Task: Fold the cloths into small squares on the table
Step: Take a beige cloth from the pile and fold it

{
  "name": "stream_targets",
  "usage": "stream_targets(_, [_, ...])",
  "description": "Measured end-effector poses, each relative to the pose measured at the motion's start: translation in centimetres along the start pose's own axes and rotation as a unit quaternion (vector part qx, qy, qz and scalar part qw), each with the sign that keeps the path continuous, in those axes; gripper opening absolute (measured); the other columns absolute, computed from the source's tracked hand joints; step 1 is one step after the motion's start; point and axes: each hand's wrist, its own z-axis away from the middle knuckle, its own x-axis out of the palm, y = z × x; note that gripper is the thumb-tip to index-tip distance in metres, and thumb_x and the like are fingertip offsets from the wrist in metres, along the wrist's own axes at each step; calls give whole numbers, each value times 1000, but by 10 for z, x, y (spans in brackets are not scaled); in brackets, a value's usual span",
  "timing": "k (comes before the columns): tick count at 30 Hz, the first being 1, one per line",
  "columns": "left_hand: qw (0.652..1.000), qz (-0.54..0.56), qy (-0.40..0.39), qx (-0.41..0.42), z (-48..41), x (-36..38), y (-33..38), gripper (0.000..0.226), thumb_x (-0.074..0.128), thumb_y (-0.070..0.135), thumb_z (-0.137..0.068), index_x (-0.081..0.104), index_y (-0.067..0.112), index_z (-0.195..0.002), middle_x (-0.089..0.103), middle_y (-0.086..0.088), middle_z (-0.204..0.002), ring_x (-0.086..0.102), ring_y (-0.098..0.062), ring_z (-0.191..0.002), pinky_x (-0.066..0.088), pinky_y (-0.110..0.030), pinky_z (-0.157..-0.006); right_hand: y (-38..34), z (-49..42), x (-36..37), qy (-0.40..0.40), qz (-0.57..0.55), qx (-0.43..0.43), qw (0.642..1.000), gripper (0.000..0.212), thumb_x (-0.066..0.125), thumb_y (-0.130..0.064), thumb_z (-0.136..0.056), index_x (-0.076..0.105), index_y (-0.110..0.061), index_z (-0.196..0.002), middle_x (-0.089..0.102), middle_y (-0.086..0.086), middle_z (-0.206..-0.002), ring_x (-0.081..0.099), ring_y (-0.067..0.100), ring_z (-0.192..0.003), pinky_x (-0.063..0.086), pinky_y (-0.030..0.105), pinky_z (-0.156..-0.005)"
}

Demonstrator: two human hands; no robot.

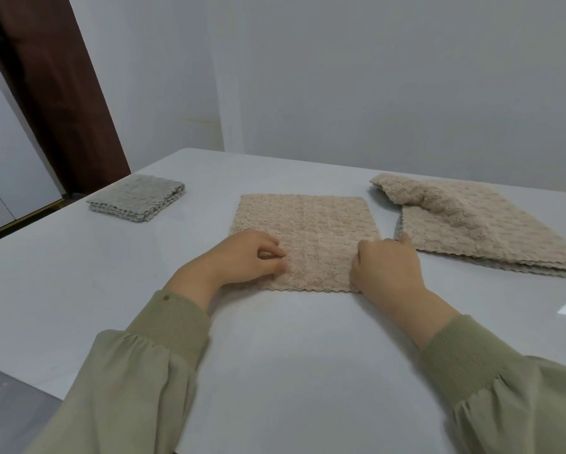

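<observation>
Sleeves: two, olive green with ribbed cuffs; left sleeve point(137, 381) and right sleeve point(504, 388) come in from the bottom edge over the desk point(307, 355)
Hands: two, bare, both on the one beige cloth point(304, 234)
Left hand point(242, 257): on the near left part of the beige cloth; fingers curled, thumb and fingertips nipping a little of the fabric
Right hand point(388, 267): at the near right edge of the same cloth; seen from the back, fingers curled over that edge and gripping it; one finger reaches towards the pile, whether it touches I cannot tell
Beige cloth: one, flat at the middle of the desk, roughly rectangular, wavy hem along the near side
Grey cloth point(137, 198): one, folded into a small thick square, several layers showing at its edge; well apart to the left, near the far left corner of the desk
Pile point(478, 224): one, to the right, just beside the beige cloth; top layer beige with its far left corner turned back; grey edges show beneath; number of cloths in it cannot be told
Desk: one, pale grey, smooth
Behind: grey wall point(373, 77); one dark brown door frame point(55, 77) at the upper left
</observation>
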Motion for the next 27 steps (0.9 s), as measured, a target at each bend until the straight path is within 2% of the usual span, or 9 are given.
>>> stream_targets(2, [996,84,36,-16,4,-4,4,24,61,44,-86,74,24,-90,68,11,-109,62,-12,-98,49,-33,-92,-2,-2,1,86,-21,11,996,25,33,-21,-89,45,-14,-68,53,1,-62,53,26,-69,28,49,-108])
stream_targets(4, [990,110,82,-14,5,-3,9,23,57,41,-90,72,27,-100,68,8,-110,61,-14,-100,49,-32,-90,-3,-5,9,124,-76,-18,989,36,29,-25,-90,60,-9,-99,66,12,-99,59,30,-97,28,52,-108])
stream_targets(6, [998,2,66,10,0,2,8,42,48,45,-94,51,30,-133,44,5,-144,37,-15,-132,30,-37,-110,-3,-8,17,18,-110,-46,993,50,24,-35,-98,37,-13,-141,35,12,-149,31,27,-137,14,52,-114])
stream_targets(8, [992,-122,-27,-10,-3,9,2,61,34,55,-95,18,33,-149,8,4,-159,3,-18,-146,6,-45,-118,0,-12,22,-101,-117,-39,987,60,20,-51,-97,13,-26,-151,6,1,-160,4,21,-146,1,52,-115])
stream_targets(11, [984,-150,-86,-46,-5,11,-9,67,28,62,-92,5,36,-150,-3,7,-159,-5,-18,-146,-1,-45,-117,8,-16,23,-158,-115,-17,981,63,18,-60,-94,6,-33,-150,-2,-5,-160,-3,17,-146,-3,54,-114])
stream_targets(15, [999,29,18,-32,-9,2,-23,47,54,44,-91,49,29,-135,38,4,-149,33,-15,-137,23,-33,-114,7,-21,17,-106,-54,-21,993,57,20,-55,-95,32,-25,-142,31,0,-151,25,20,-140,12,57,-111])
stream_targets(21, [910,307,249,-121,-22,2,-32,23,53,18,-92,72,26,-84,72,3,-91,61,-13,-73,49,-29,-62,-4,-62,-2,-60,-33,0,998,42,29,-44,-98,57,-14,-88,60,1,-82,56,22,-79,39,36,-78])
stream_targets(24, [907,253,308,-140,-37,-1,-42,26,49,11,-90,72,23,-88,71,3,-94,63,-16,-81,54,-35,-76,-3,-89,-4,-76,-33,28,996,38,34,-39,-97,52,-12,-77,52,-1,-69,51,17,-64,39,31,-71])
stream_targets(27, [911,182,337,-151,-54,-3,-51,27,47,10,-90,70,20,-100,67,1,-111,63,-21,-90,51,-36,-85,1,-113,-6,-81,-45,40,995,33,32,-36,-98,53,-10,-100,58,2,-86,52,21,-76,40,34,-76])
